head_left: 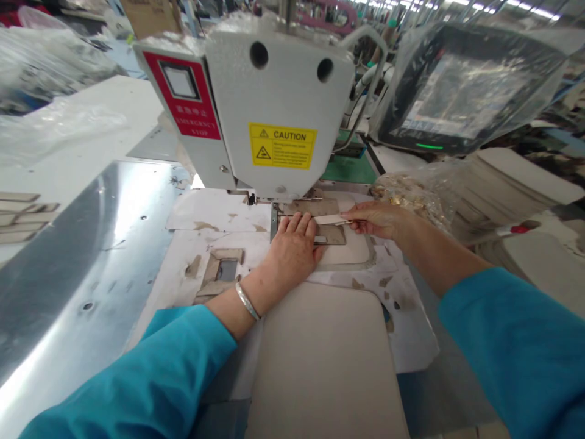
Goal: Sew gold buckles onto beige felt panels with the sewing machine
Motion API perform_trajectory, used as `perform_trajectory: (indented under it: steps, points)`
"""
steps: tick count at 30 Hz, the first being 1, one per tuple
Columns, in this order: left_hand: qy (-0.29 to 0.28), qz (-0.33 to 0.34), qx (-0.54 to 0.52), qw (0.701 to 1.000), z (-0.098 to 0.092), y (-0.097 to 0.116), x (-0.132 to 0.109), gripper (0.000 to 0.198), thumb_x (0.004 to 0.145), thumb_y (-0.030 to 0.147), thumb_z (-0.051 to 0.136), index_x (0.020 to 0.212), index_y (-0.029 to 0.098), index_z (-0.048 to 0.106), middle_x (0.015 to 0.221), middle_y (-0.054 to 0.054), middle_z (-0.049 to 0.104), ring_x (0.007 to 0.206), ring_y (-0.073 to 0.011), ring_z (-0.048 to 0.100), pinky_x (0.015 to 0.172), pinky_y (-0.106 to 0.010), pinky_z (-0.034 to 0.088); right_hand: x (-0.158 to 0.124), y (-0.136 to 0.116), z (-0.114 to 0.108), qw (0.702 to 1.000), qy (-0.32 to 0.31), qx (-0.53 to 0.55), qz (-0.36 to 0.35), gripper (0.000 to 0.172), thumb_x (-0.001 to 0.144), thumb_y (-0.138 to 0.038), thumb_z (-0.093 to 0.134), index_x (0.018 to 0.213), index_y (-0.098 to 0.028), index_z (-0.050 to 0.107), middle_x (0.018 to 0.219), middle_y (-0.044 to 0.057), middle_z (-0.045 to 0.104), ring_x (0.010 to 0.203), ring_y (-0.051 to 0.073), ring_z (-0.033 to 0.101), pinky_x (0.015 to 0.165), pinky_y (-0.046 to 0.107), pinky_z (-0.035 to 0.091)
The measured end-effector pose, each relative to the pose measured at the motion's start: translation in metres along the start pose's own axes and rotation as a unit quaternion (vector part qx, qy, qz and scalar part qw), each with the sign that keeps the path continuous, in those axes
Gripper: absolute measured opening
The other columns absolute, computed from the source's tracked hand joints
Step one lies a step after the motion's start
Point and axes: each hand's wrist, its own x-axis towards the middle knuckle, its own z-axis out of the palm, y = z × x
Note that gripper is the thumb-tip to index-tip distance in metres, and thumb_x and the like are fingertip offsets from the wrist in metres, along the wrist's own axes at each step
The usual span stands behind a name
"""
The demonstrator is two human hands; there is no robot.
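center frame | brown template point(334, 235) pressed flat by open left hand point(292, 241) | beige strip point(329, 219) held in narrow pinch by right hand point(375, 221) | below sewing machine head point(269, 103)

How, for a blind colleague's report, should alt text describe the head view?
Two bare hands work under a white sewing machine head: the left hand, wearing a silver bangle, presses on a beige cut piece, while the right hand pinches a narrow pale strip.

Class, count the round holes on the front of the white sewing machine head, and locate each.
2. The left hole and the right hole both sit near the top of the white sewing machine head. Other sides are hidden.
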Motion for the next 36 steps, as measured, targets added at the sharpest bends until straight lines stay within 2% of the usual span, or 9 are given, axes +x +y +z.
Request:
perform_trajectory:
  steps: [3, 7, 13, 17, 20, 24, 30, 33, 36]
  points:
    - [-0.001, 0.000, 0.001, 1.000, 0.001, 0.000, 0.000, 0.054, 0.095, 0.037, 0.049, 0.138, 0.004, 0.045, 0.149, -0.020, 0.043, 0.140, -0.0347, 0.036, 0.115, -0.049, 0.027, 0.001, 0.000, 0.000, 0.995, -0.020, 0.087, 0.039, 0.023, 0.090, -0.002, 0.058, 0.071, -0.012, 0.052, 0.052, -0.004, 0.050, 0.046, 0.003, 0.046, 0.046, 0.011, 0.042]
    - [-0.005, -0.001, 0.005, 1.000, -0.001, 0.001, 0.000, 0.056, 0.095, 0.037, 0.050, 0.139, 0.003, 0.044, 0.149, -0.020, 0.042, 0.139, -0.0353, 0.037, 0.115, -0.049, 0.027, 0.005, -0.001, -0.001, 0.995, -0.019, 0.082, 0.043, 0.024, 0.091, -0.003, 0.058, 0.070, -0.012, 0.052, 0.051, -0.004, 0.052, 0.043, 0.003, 0.046, 0.043, 0.012, 0.040]
    - [-0.015, -0.002, 0.007, 1.000, -0.004, 0.002, 0.001, 0.056, 0.095, 0.037, 0.051, 0.138, 0.002, 0.045, 0.150, -0.020, 0.042, 0.139, -0.0357, 0.037, 0.115, -0.048, 0.028, 0.005, 0.000, 0.003, 0.999, 0.009, 0.025, 0.030, 0.028, 0.086, -0.009, 0.067, 0.064, -0.015, 0.051, 0.049, -0.004, 0.053, 0.043, 0.004, 0.048, 0.045, 0.014, 0.043]
    - [-0.011, 0.000, 0.009, 1.000, -0.003, 0.002, 0.001, 0.056, 0.095, 0.037, 0.051, 0.139, 0.002, 0.045, 0.150, -0.020, 0.042, 0.139, -0.0356, 0.037, 0.115, -0.048, 0.028, 0.005, 0.000, 0.009, 0.993, 0.064, -0.094, 0.015, 0.034, 0.081, -0.015, 0.075, 0.059, -0.016, 0.050, 0.042, -0.005, 0.048, 0.038, 0.004, 0.044, 0.042, 0.015, 0.040]
    - [-0.007, 0.000, 0.010, 1.000, -0.003, 0.000, 0.000, 0.055, 0.095, 0.037, 0.051, 0.138, 0.003, 0.045, 0.149, -0.020, 0.043, 0.139, -0.0351, 0.037, 0.115, -0.049, 0.029, 0.011, 0.002, 0.008, 0.988, 0.060, -0.145, 0.014, 0.032, 0.081, -0.018, 0.075, 0.060, -0.016, 0.051, 0.042, -0.004, 0.051, 0.037, 0.005, 0.044, 0.038, 0.015, 0.037]
    - [0.009, -0.001, 0.017, 1.000, 0.000, -0.001, -0.002, 0.053, 0.095, 0.036, 0.050, 0.137, 0.005, 0.047, 0.148, -0.019, 0.045, 0.138, -0.0341, 0.040, 0.114, -0.049, 0.031, 0.017, 0.010, 0.004, 0.992, 0.034, -0.120, 0.019, 0.029, 0.080, -0.023, 0.076, 0.063, -0.016, 0.052, 0.047, -0.003, 0.057, 0.035, 0.005, 0.046, 0.035, 0.016, 0.035]
    - [0.013, 0.125, 0.017, 0.992, 0.011, 0.021, 0.019, 0.047, 0.098, 0.028, 0.043, 0.139, 0.005, 0.044, 0.145, -0.016, 0.049, 0.134, -0.0245, 0.046, 0.115, -0.037, 0.031, 0.011, 0.010, 0.005, 0.996, 0.020, -0.089, 0.008, 0.028, 0.087, -0.016, 0.065, 0.062, -0.015, 0.052, 0.045, -0.005, 0.054, 0.033, 0.005, 0.046, 0.035, 0.016, 0.035]
    - [0.019, 0.096, 0.020, 0.995, 0.011, 0.029, 0.024, 0.049, 0.097, 0.031, 0.046, 0.136, 0.003, 0.047, 0.140, -0.019, 0.054, 0.129, -0.0257, 0.050, 0.112, -0.038, 0.034, 0.009, 0.009, 0.005, 0.997, 0.014, -0.074, 0.007, 0.027, 0.090, -0.013, 0.060, 0.064, -0.016, 0.051, 0.045, -0.005, 0.054, 0.033, 0.005, 0.046, 0.035, 0.016, 0.034]
    - [0.022, 0.045, 0.026, 0.998, 0.005, 0.018, 0.012, 0.050, 0.095, 0.036, 0.050, 0.133, 0.004, 0.048, 0.137, -0.021, 0.054, 0.128, -0.0286, 0.051, 0.110, -0.042, 0.037, 0.012, 0.012, 0.004, 0.998, 0.007, -0.068, 0.014, 0.024, 0.089, -0.016, 0.063, 0.067, -0.016, 0.051, 0.046, -0.004, 0.056, 0.033, 0.006, 0.048, 0.036, 0.016, 0.033]
